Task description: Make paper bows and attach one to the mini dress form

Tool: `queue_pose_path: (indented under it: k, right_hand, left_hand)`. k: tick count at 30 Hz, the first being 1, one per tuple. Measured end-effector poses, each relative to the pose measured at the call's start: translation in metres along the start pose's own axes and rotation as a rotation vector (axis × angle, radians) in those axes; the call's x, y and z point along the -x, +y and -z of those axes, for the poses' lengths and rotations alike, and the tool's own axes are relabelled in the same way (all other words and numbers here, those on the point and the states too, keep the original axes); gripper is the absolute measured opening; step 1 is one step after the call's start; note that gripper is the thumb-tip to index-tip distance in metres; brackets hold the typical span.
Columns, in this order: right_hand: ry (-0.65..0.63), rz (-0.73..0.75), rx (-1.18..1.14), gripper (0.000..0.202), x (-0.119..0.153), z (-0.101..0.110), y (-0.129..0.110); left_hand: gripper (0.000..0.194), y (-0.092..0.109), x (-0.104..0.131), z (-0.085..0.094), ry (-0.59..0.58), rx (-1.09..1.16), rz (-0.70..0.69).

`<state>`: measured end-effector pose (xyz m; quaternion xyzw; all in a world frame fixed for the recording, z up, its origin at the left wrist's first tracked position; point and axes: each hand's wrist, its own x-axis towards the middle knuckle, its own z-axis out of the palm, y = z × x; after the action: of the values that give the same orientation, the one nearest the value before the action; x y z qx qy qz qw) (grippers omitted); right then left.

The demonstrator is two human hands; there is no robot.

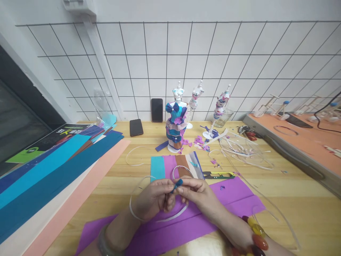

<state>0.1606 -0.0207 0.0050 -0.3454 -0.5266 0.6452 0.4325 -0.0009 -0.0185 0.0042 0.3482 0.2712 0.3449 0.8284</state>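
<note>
A small dark teal piece of paper, pinched narrow in the middle like a bow point(178, 183), is held between my fingertips. My left hand point(157, 195) grips it from the left with thumb and index finger, the other fingers curled. From the right, my right hand point(196, 190) pinches it too. A thin white strip point(176, 215) loops around and behind both hands; whether either hand holds it is hidden. Beneath them lies a purple paper sheet point(234, 195). Just beyond is a striped stack of coloured paper point(157, 165), with yellow and black thread snips point(220, 175) beside it.
A small dress-form mannequin point(176, 122) in paper ruffles and a bow stands ahead, with other white mannequins point(222, 101) behind. Long coloured paper sheets point(61, 174) cover the left. Phones point(136, 128), purple scraps point(199, 140), a tangle of white strips point(245, 149) and an orange board point(298, 142) surround the workspace.
</note>
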Motion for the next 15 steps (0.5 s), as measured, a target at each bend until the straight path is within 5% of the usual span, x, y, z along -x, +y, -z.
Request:
queue_pose_path:
  k: [15]
  right_hand:
    - [-0.041, -0.067, -0.059, 0.019, 0.0026, -0.0007, 0.0021]
  left_hand:
    - [0.018, 0.0045, 0.0046, -0.002, -0.026, 0.042, 0.143]
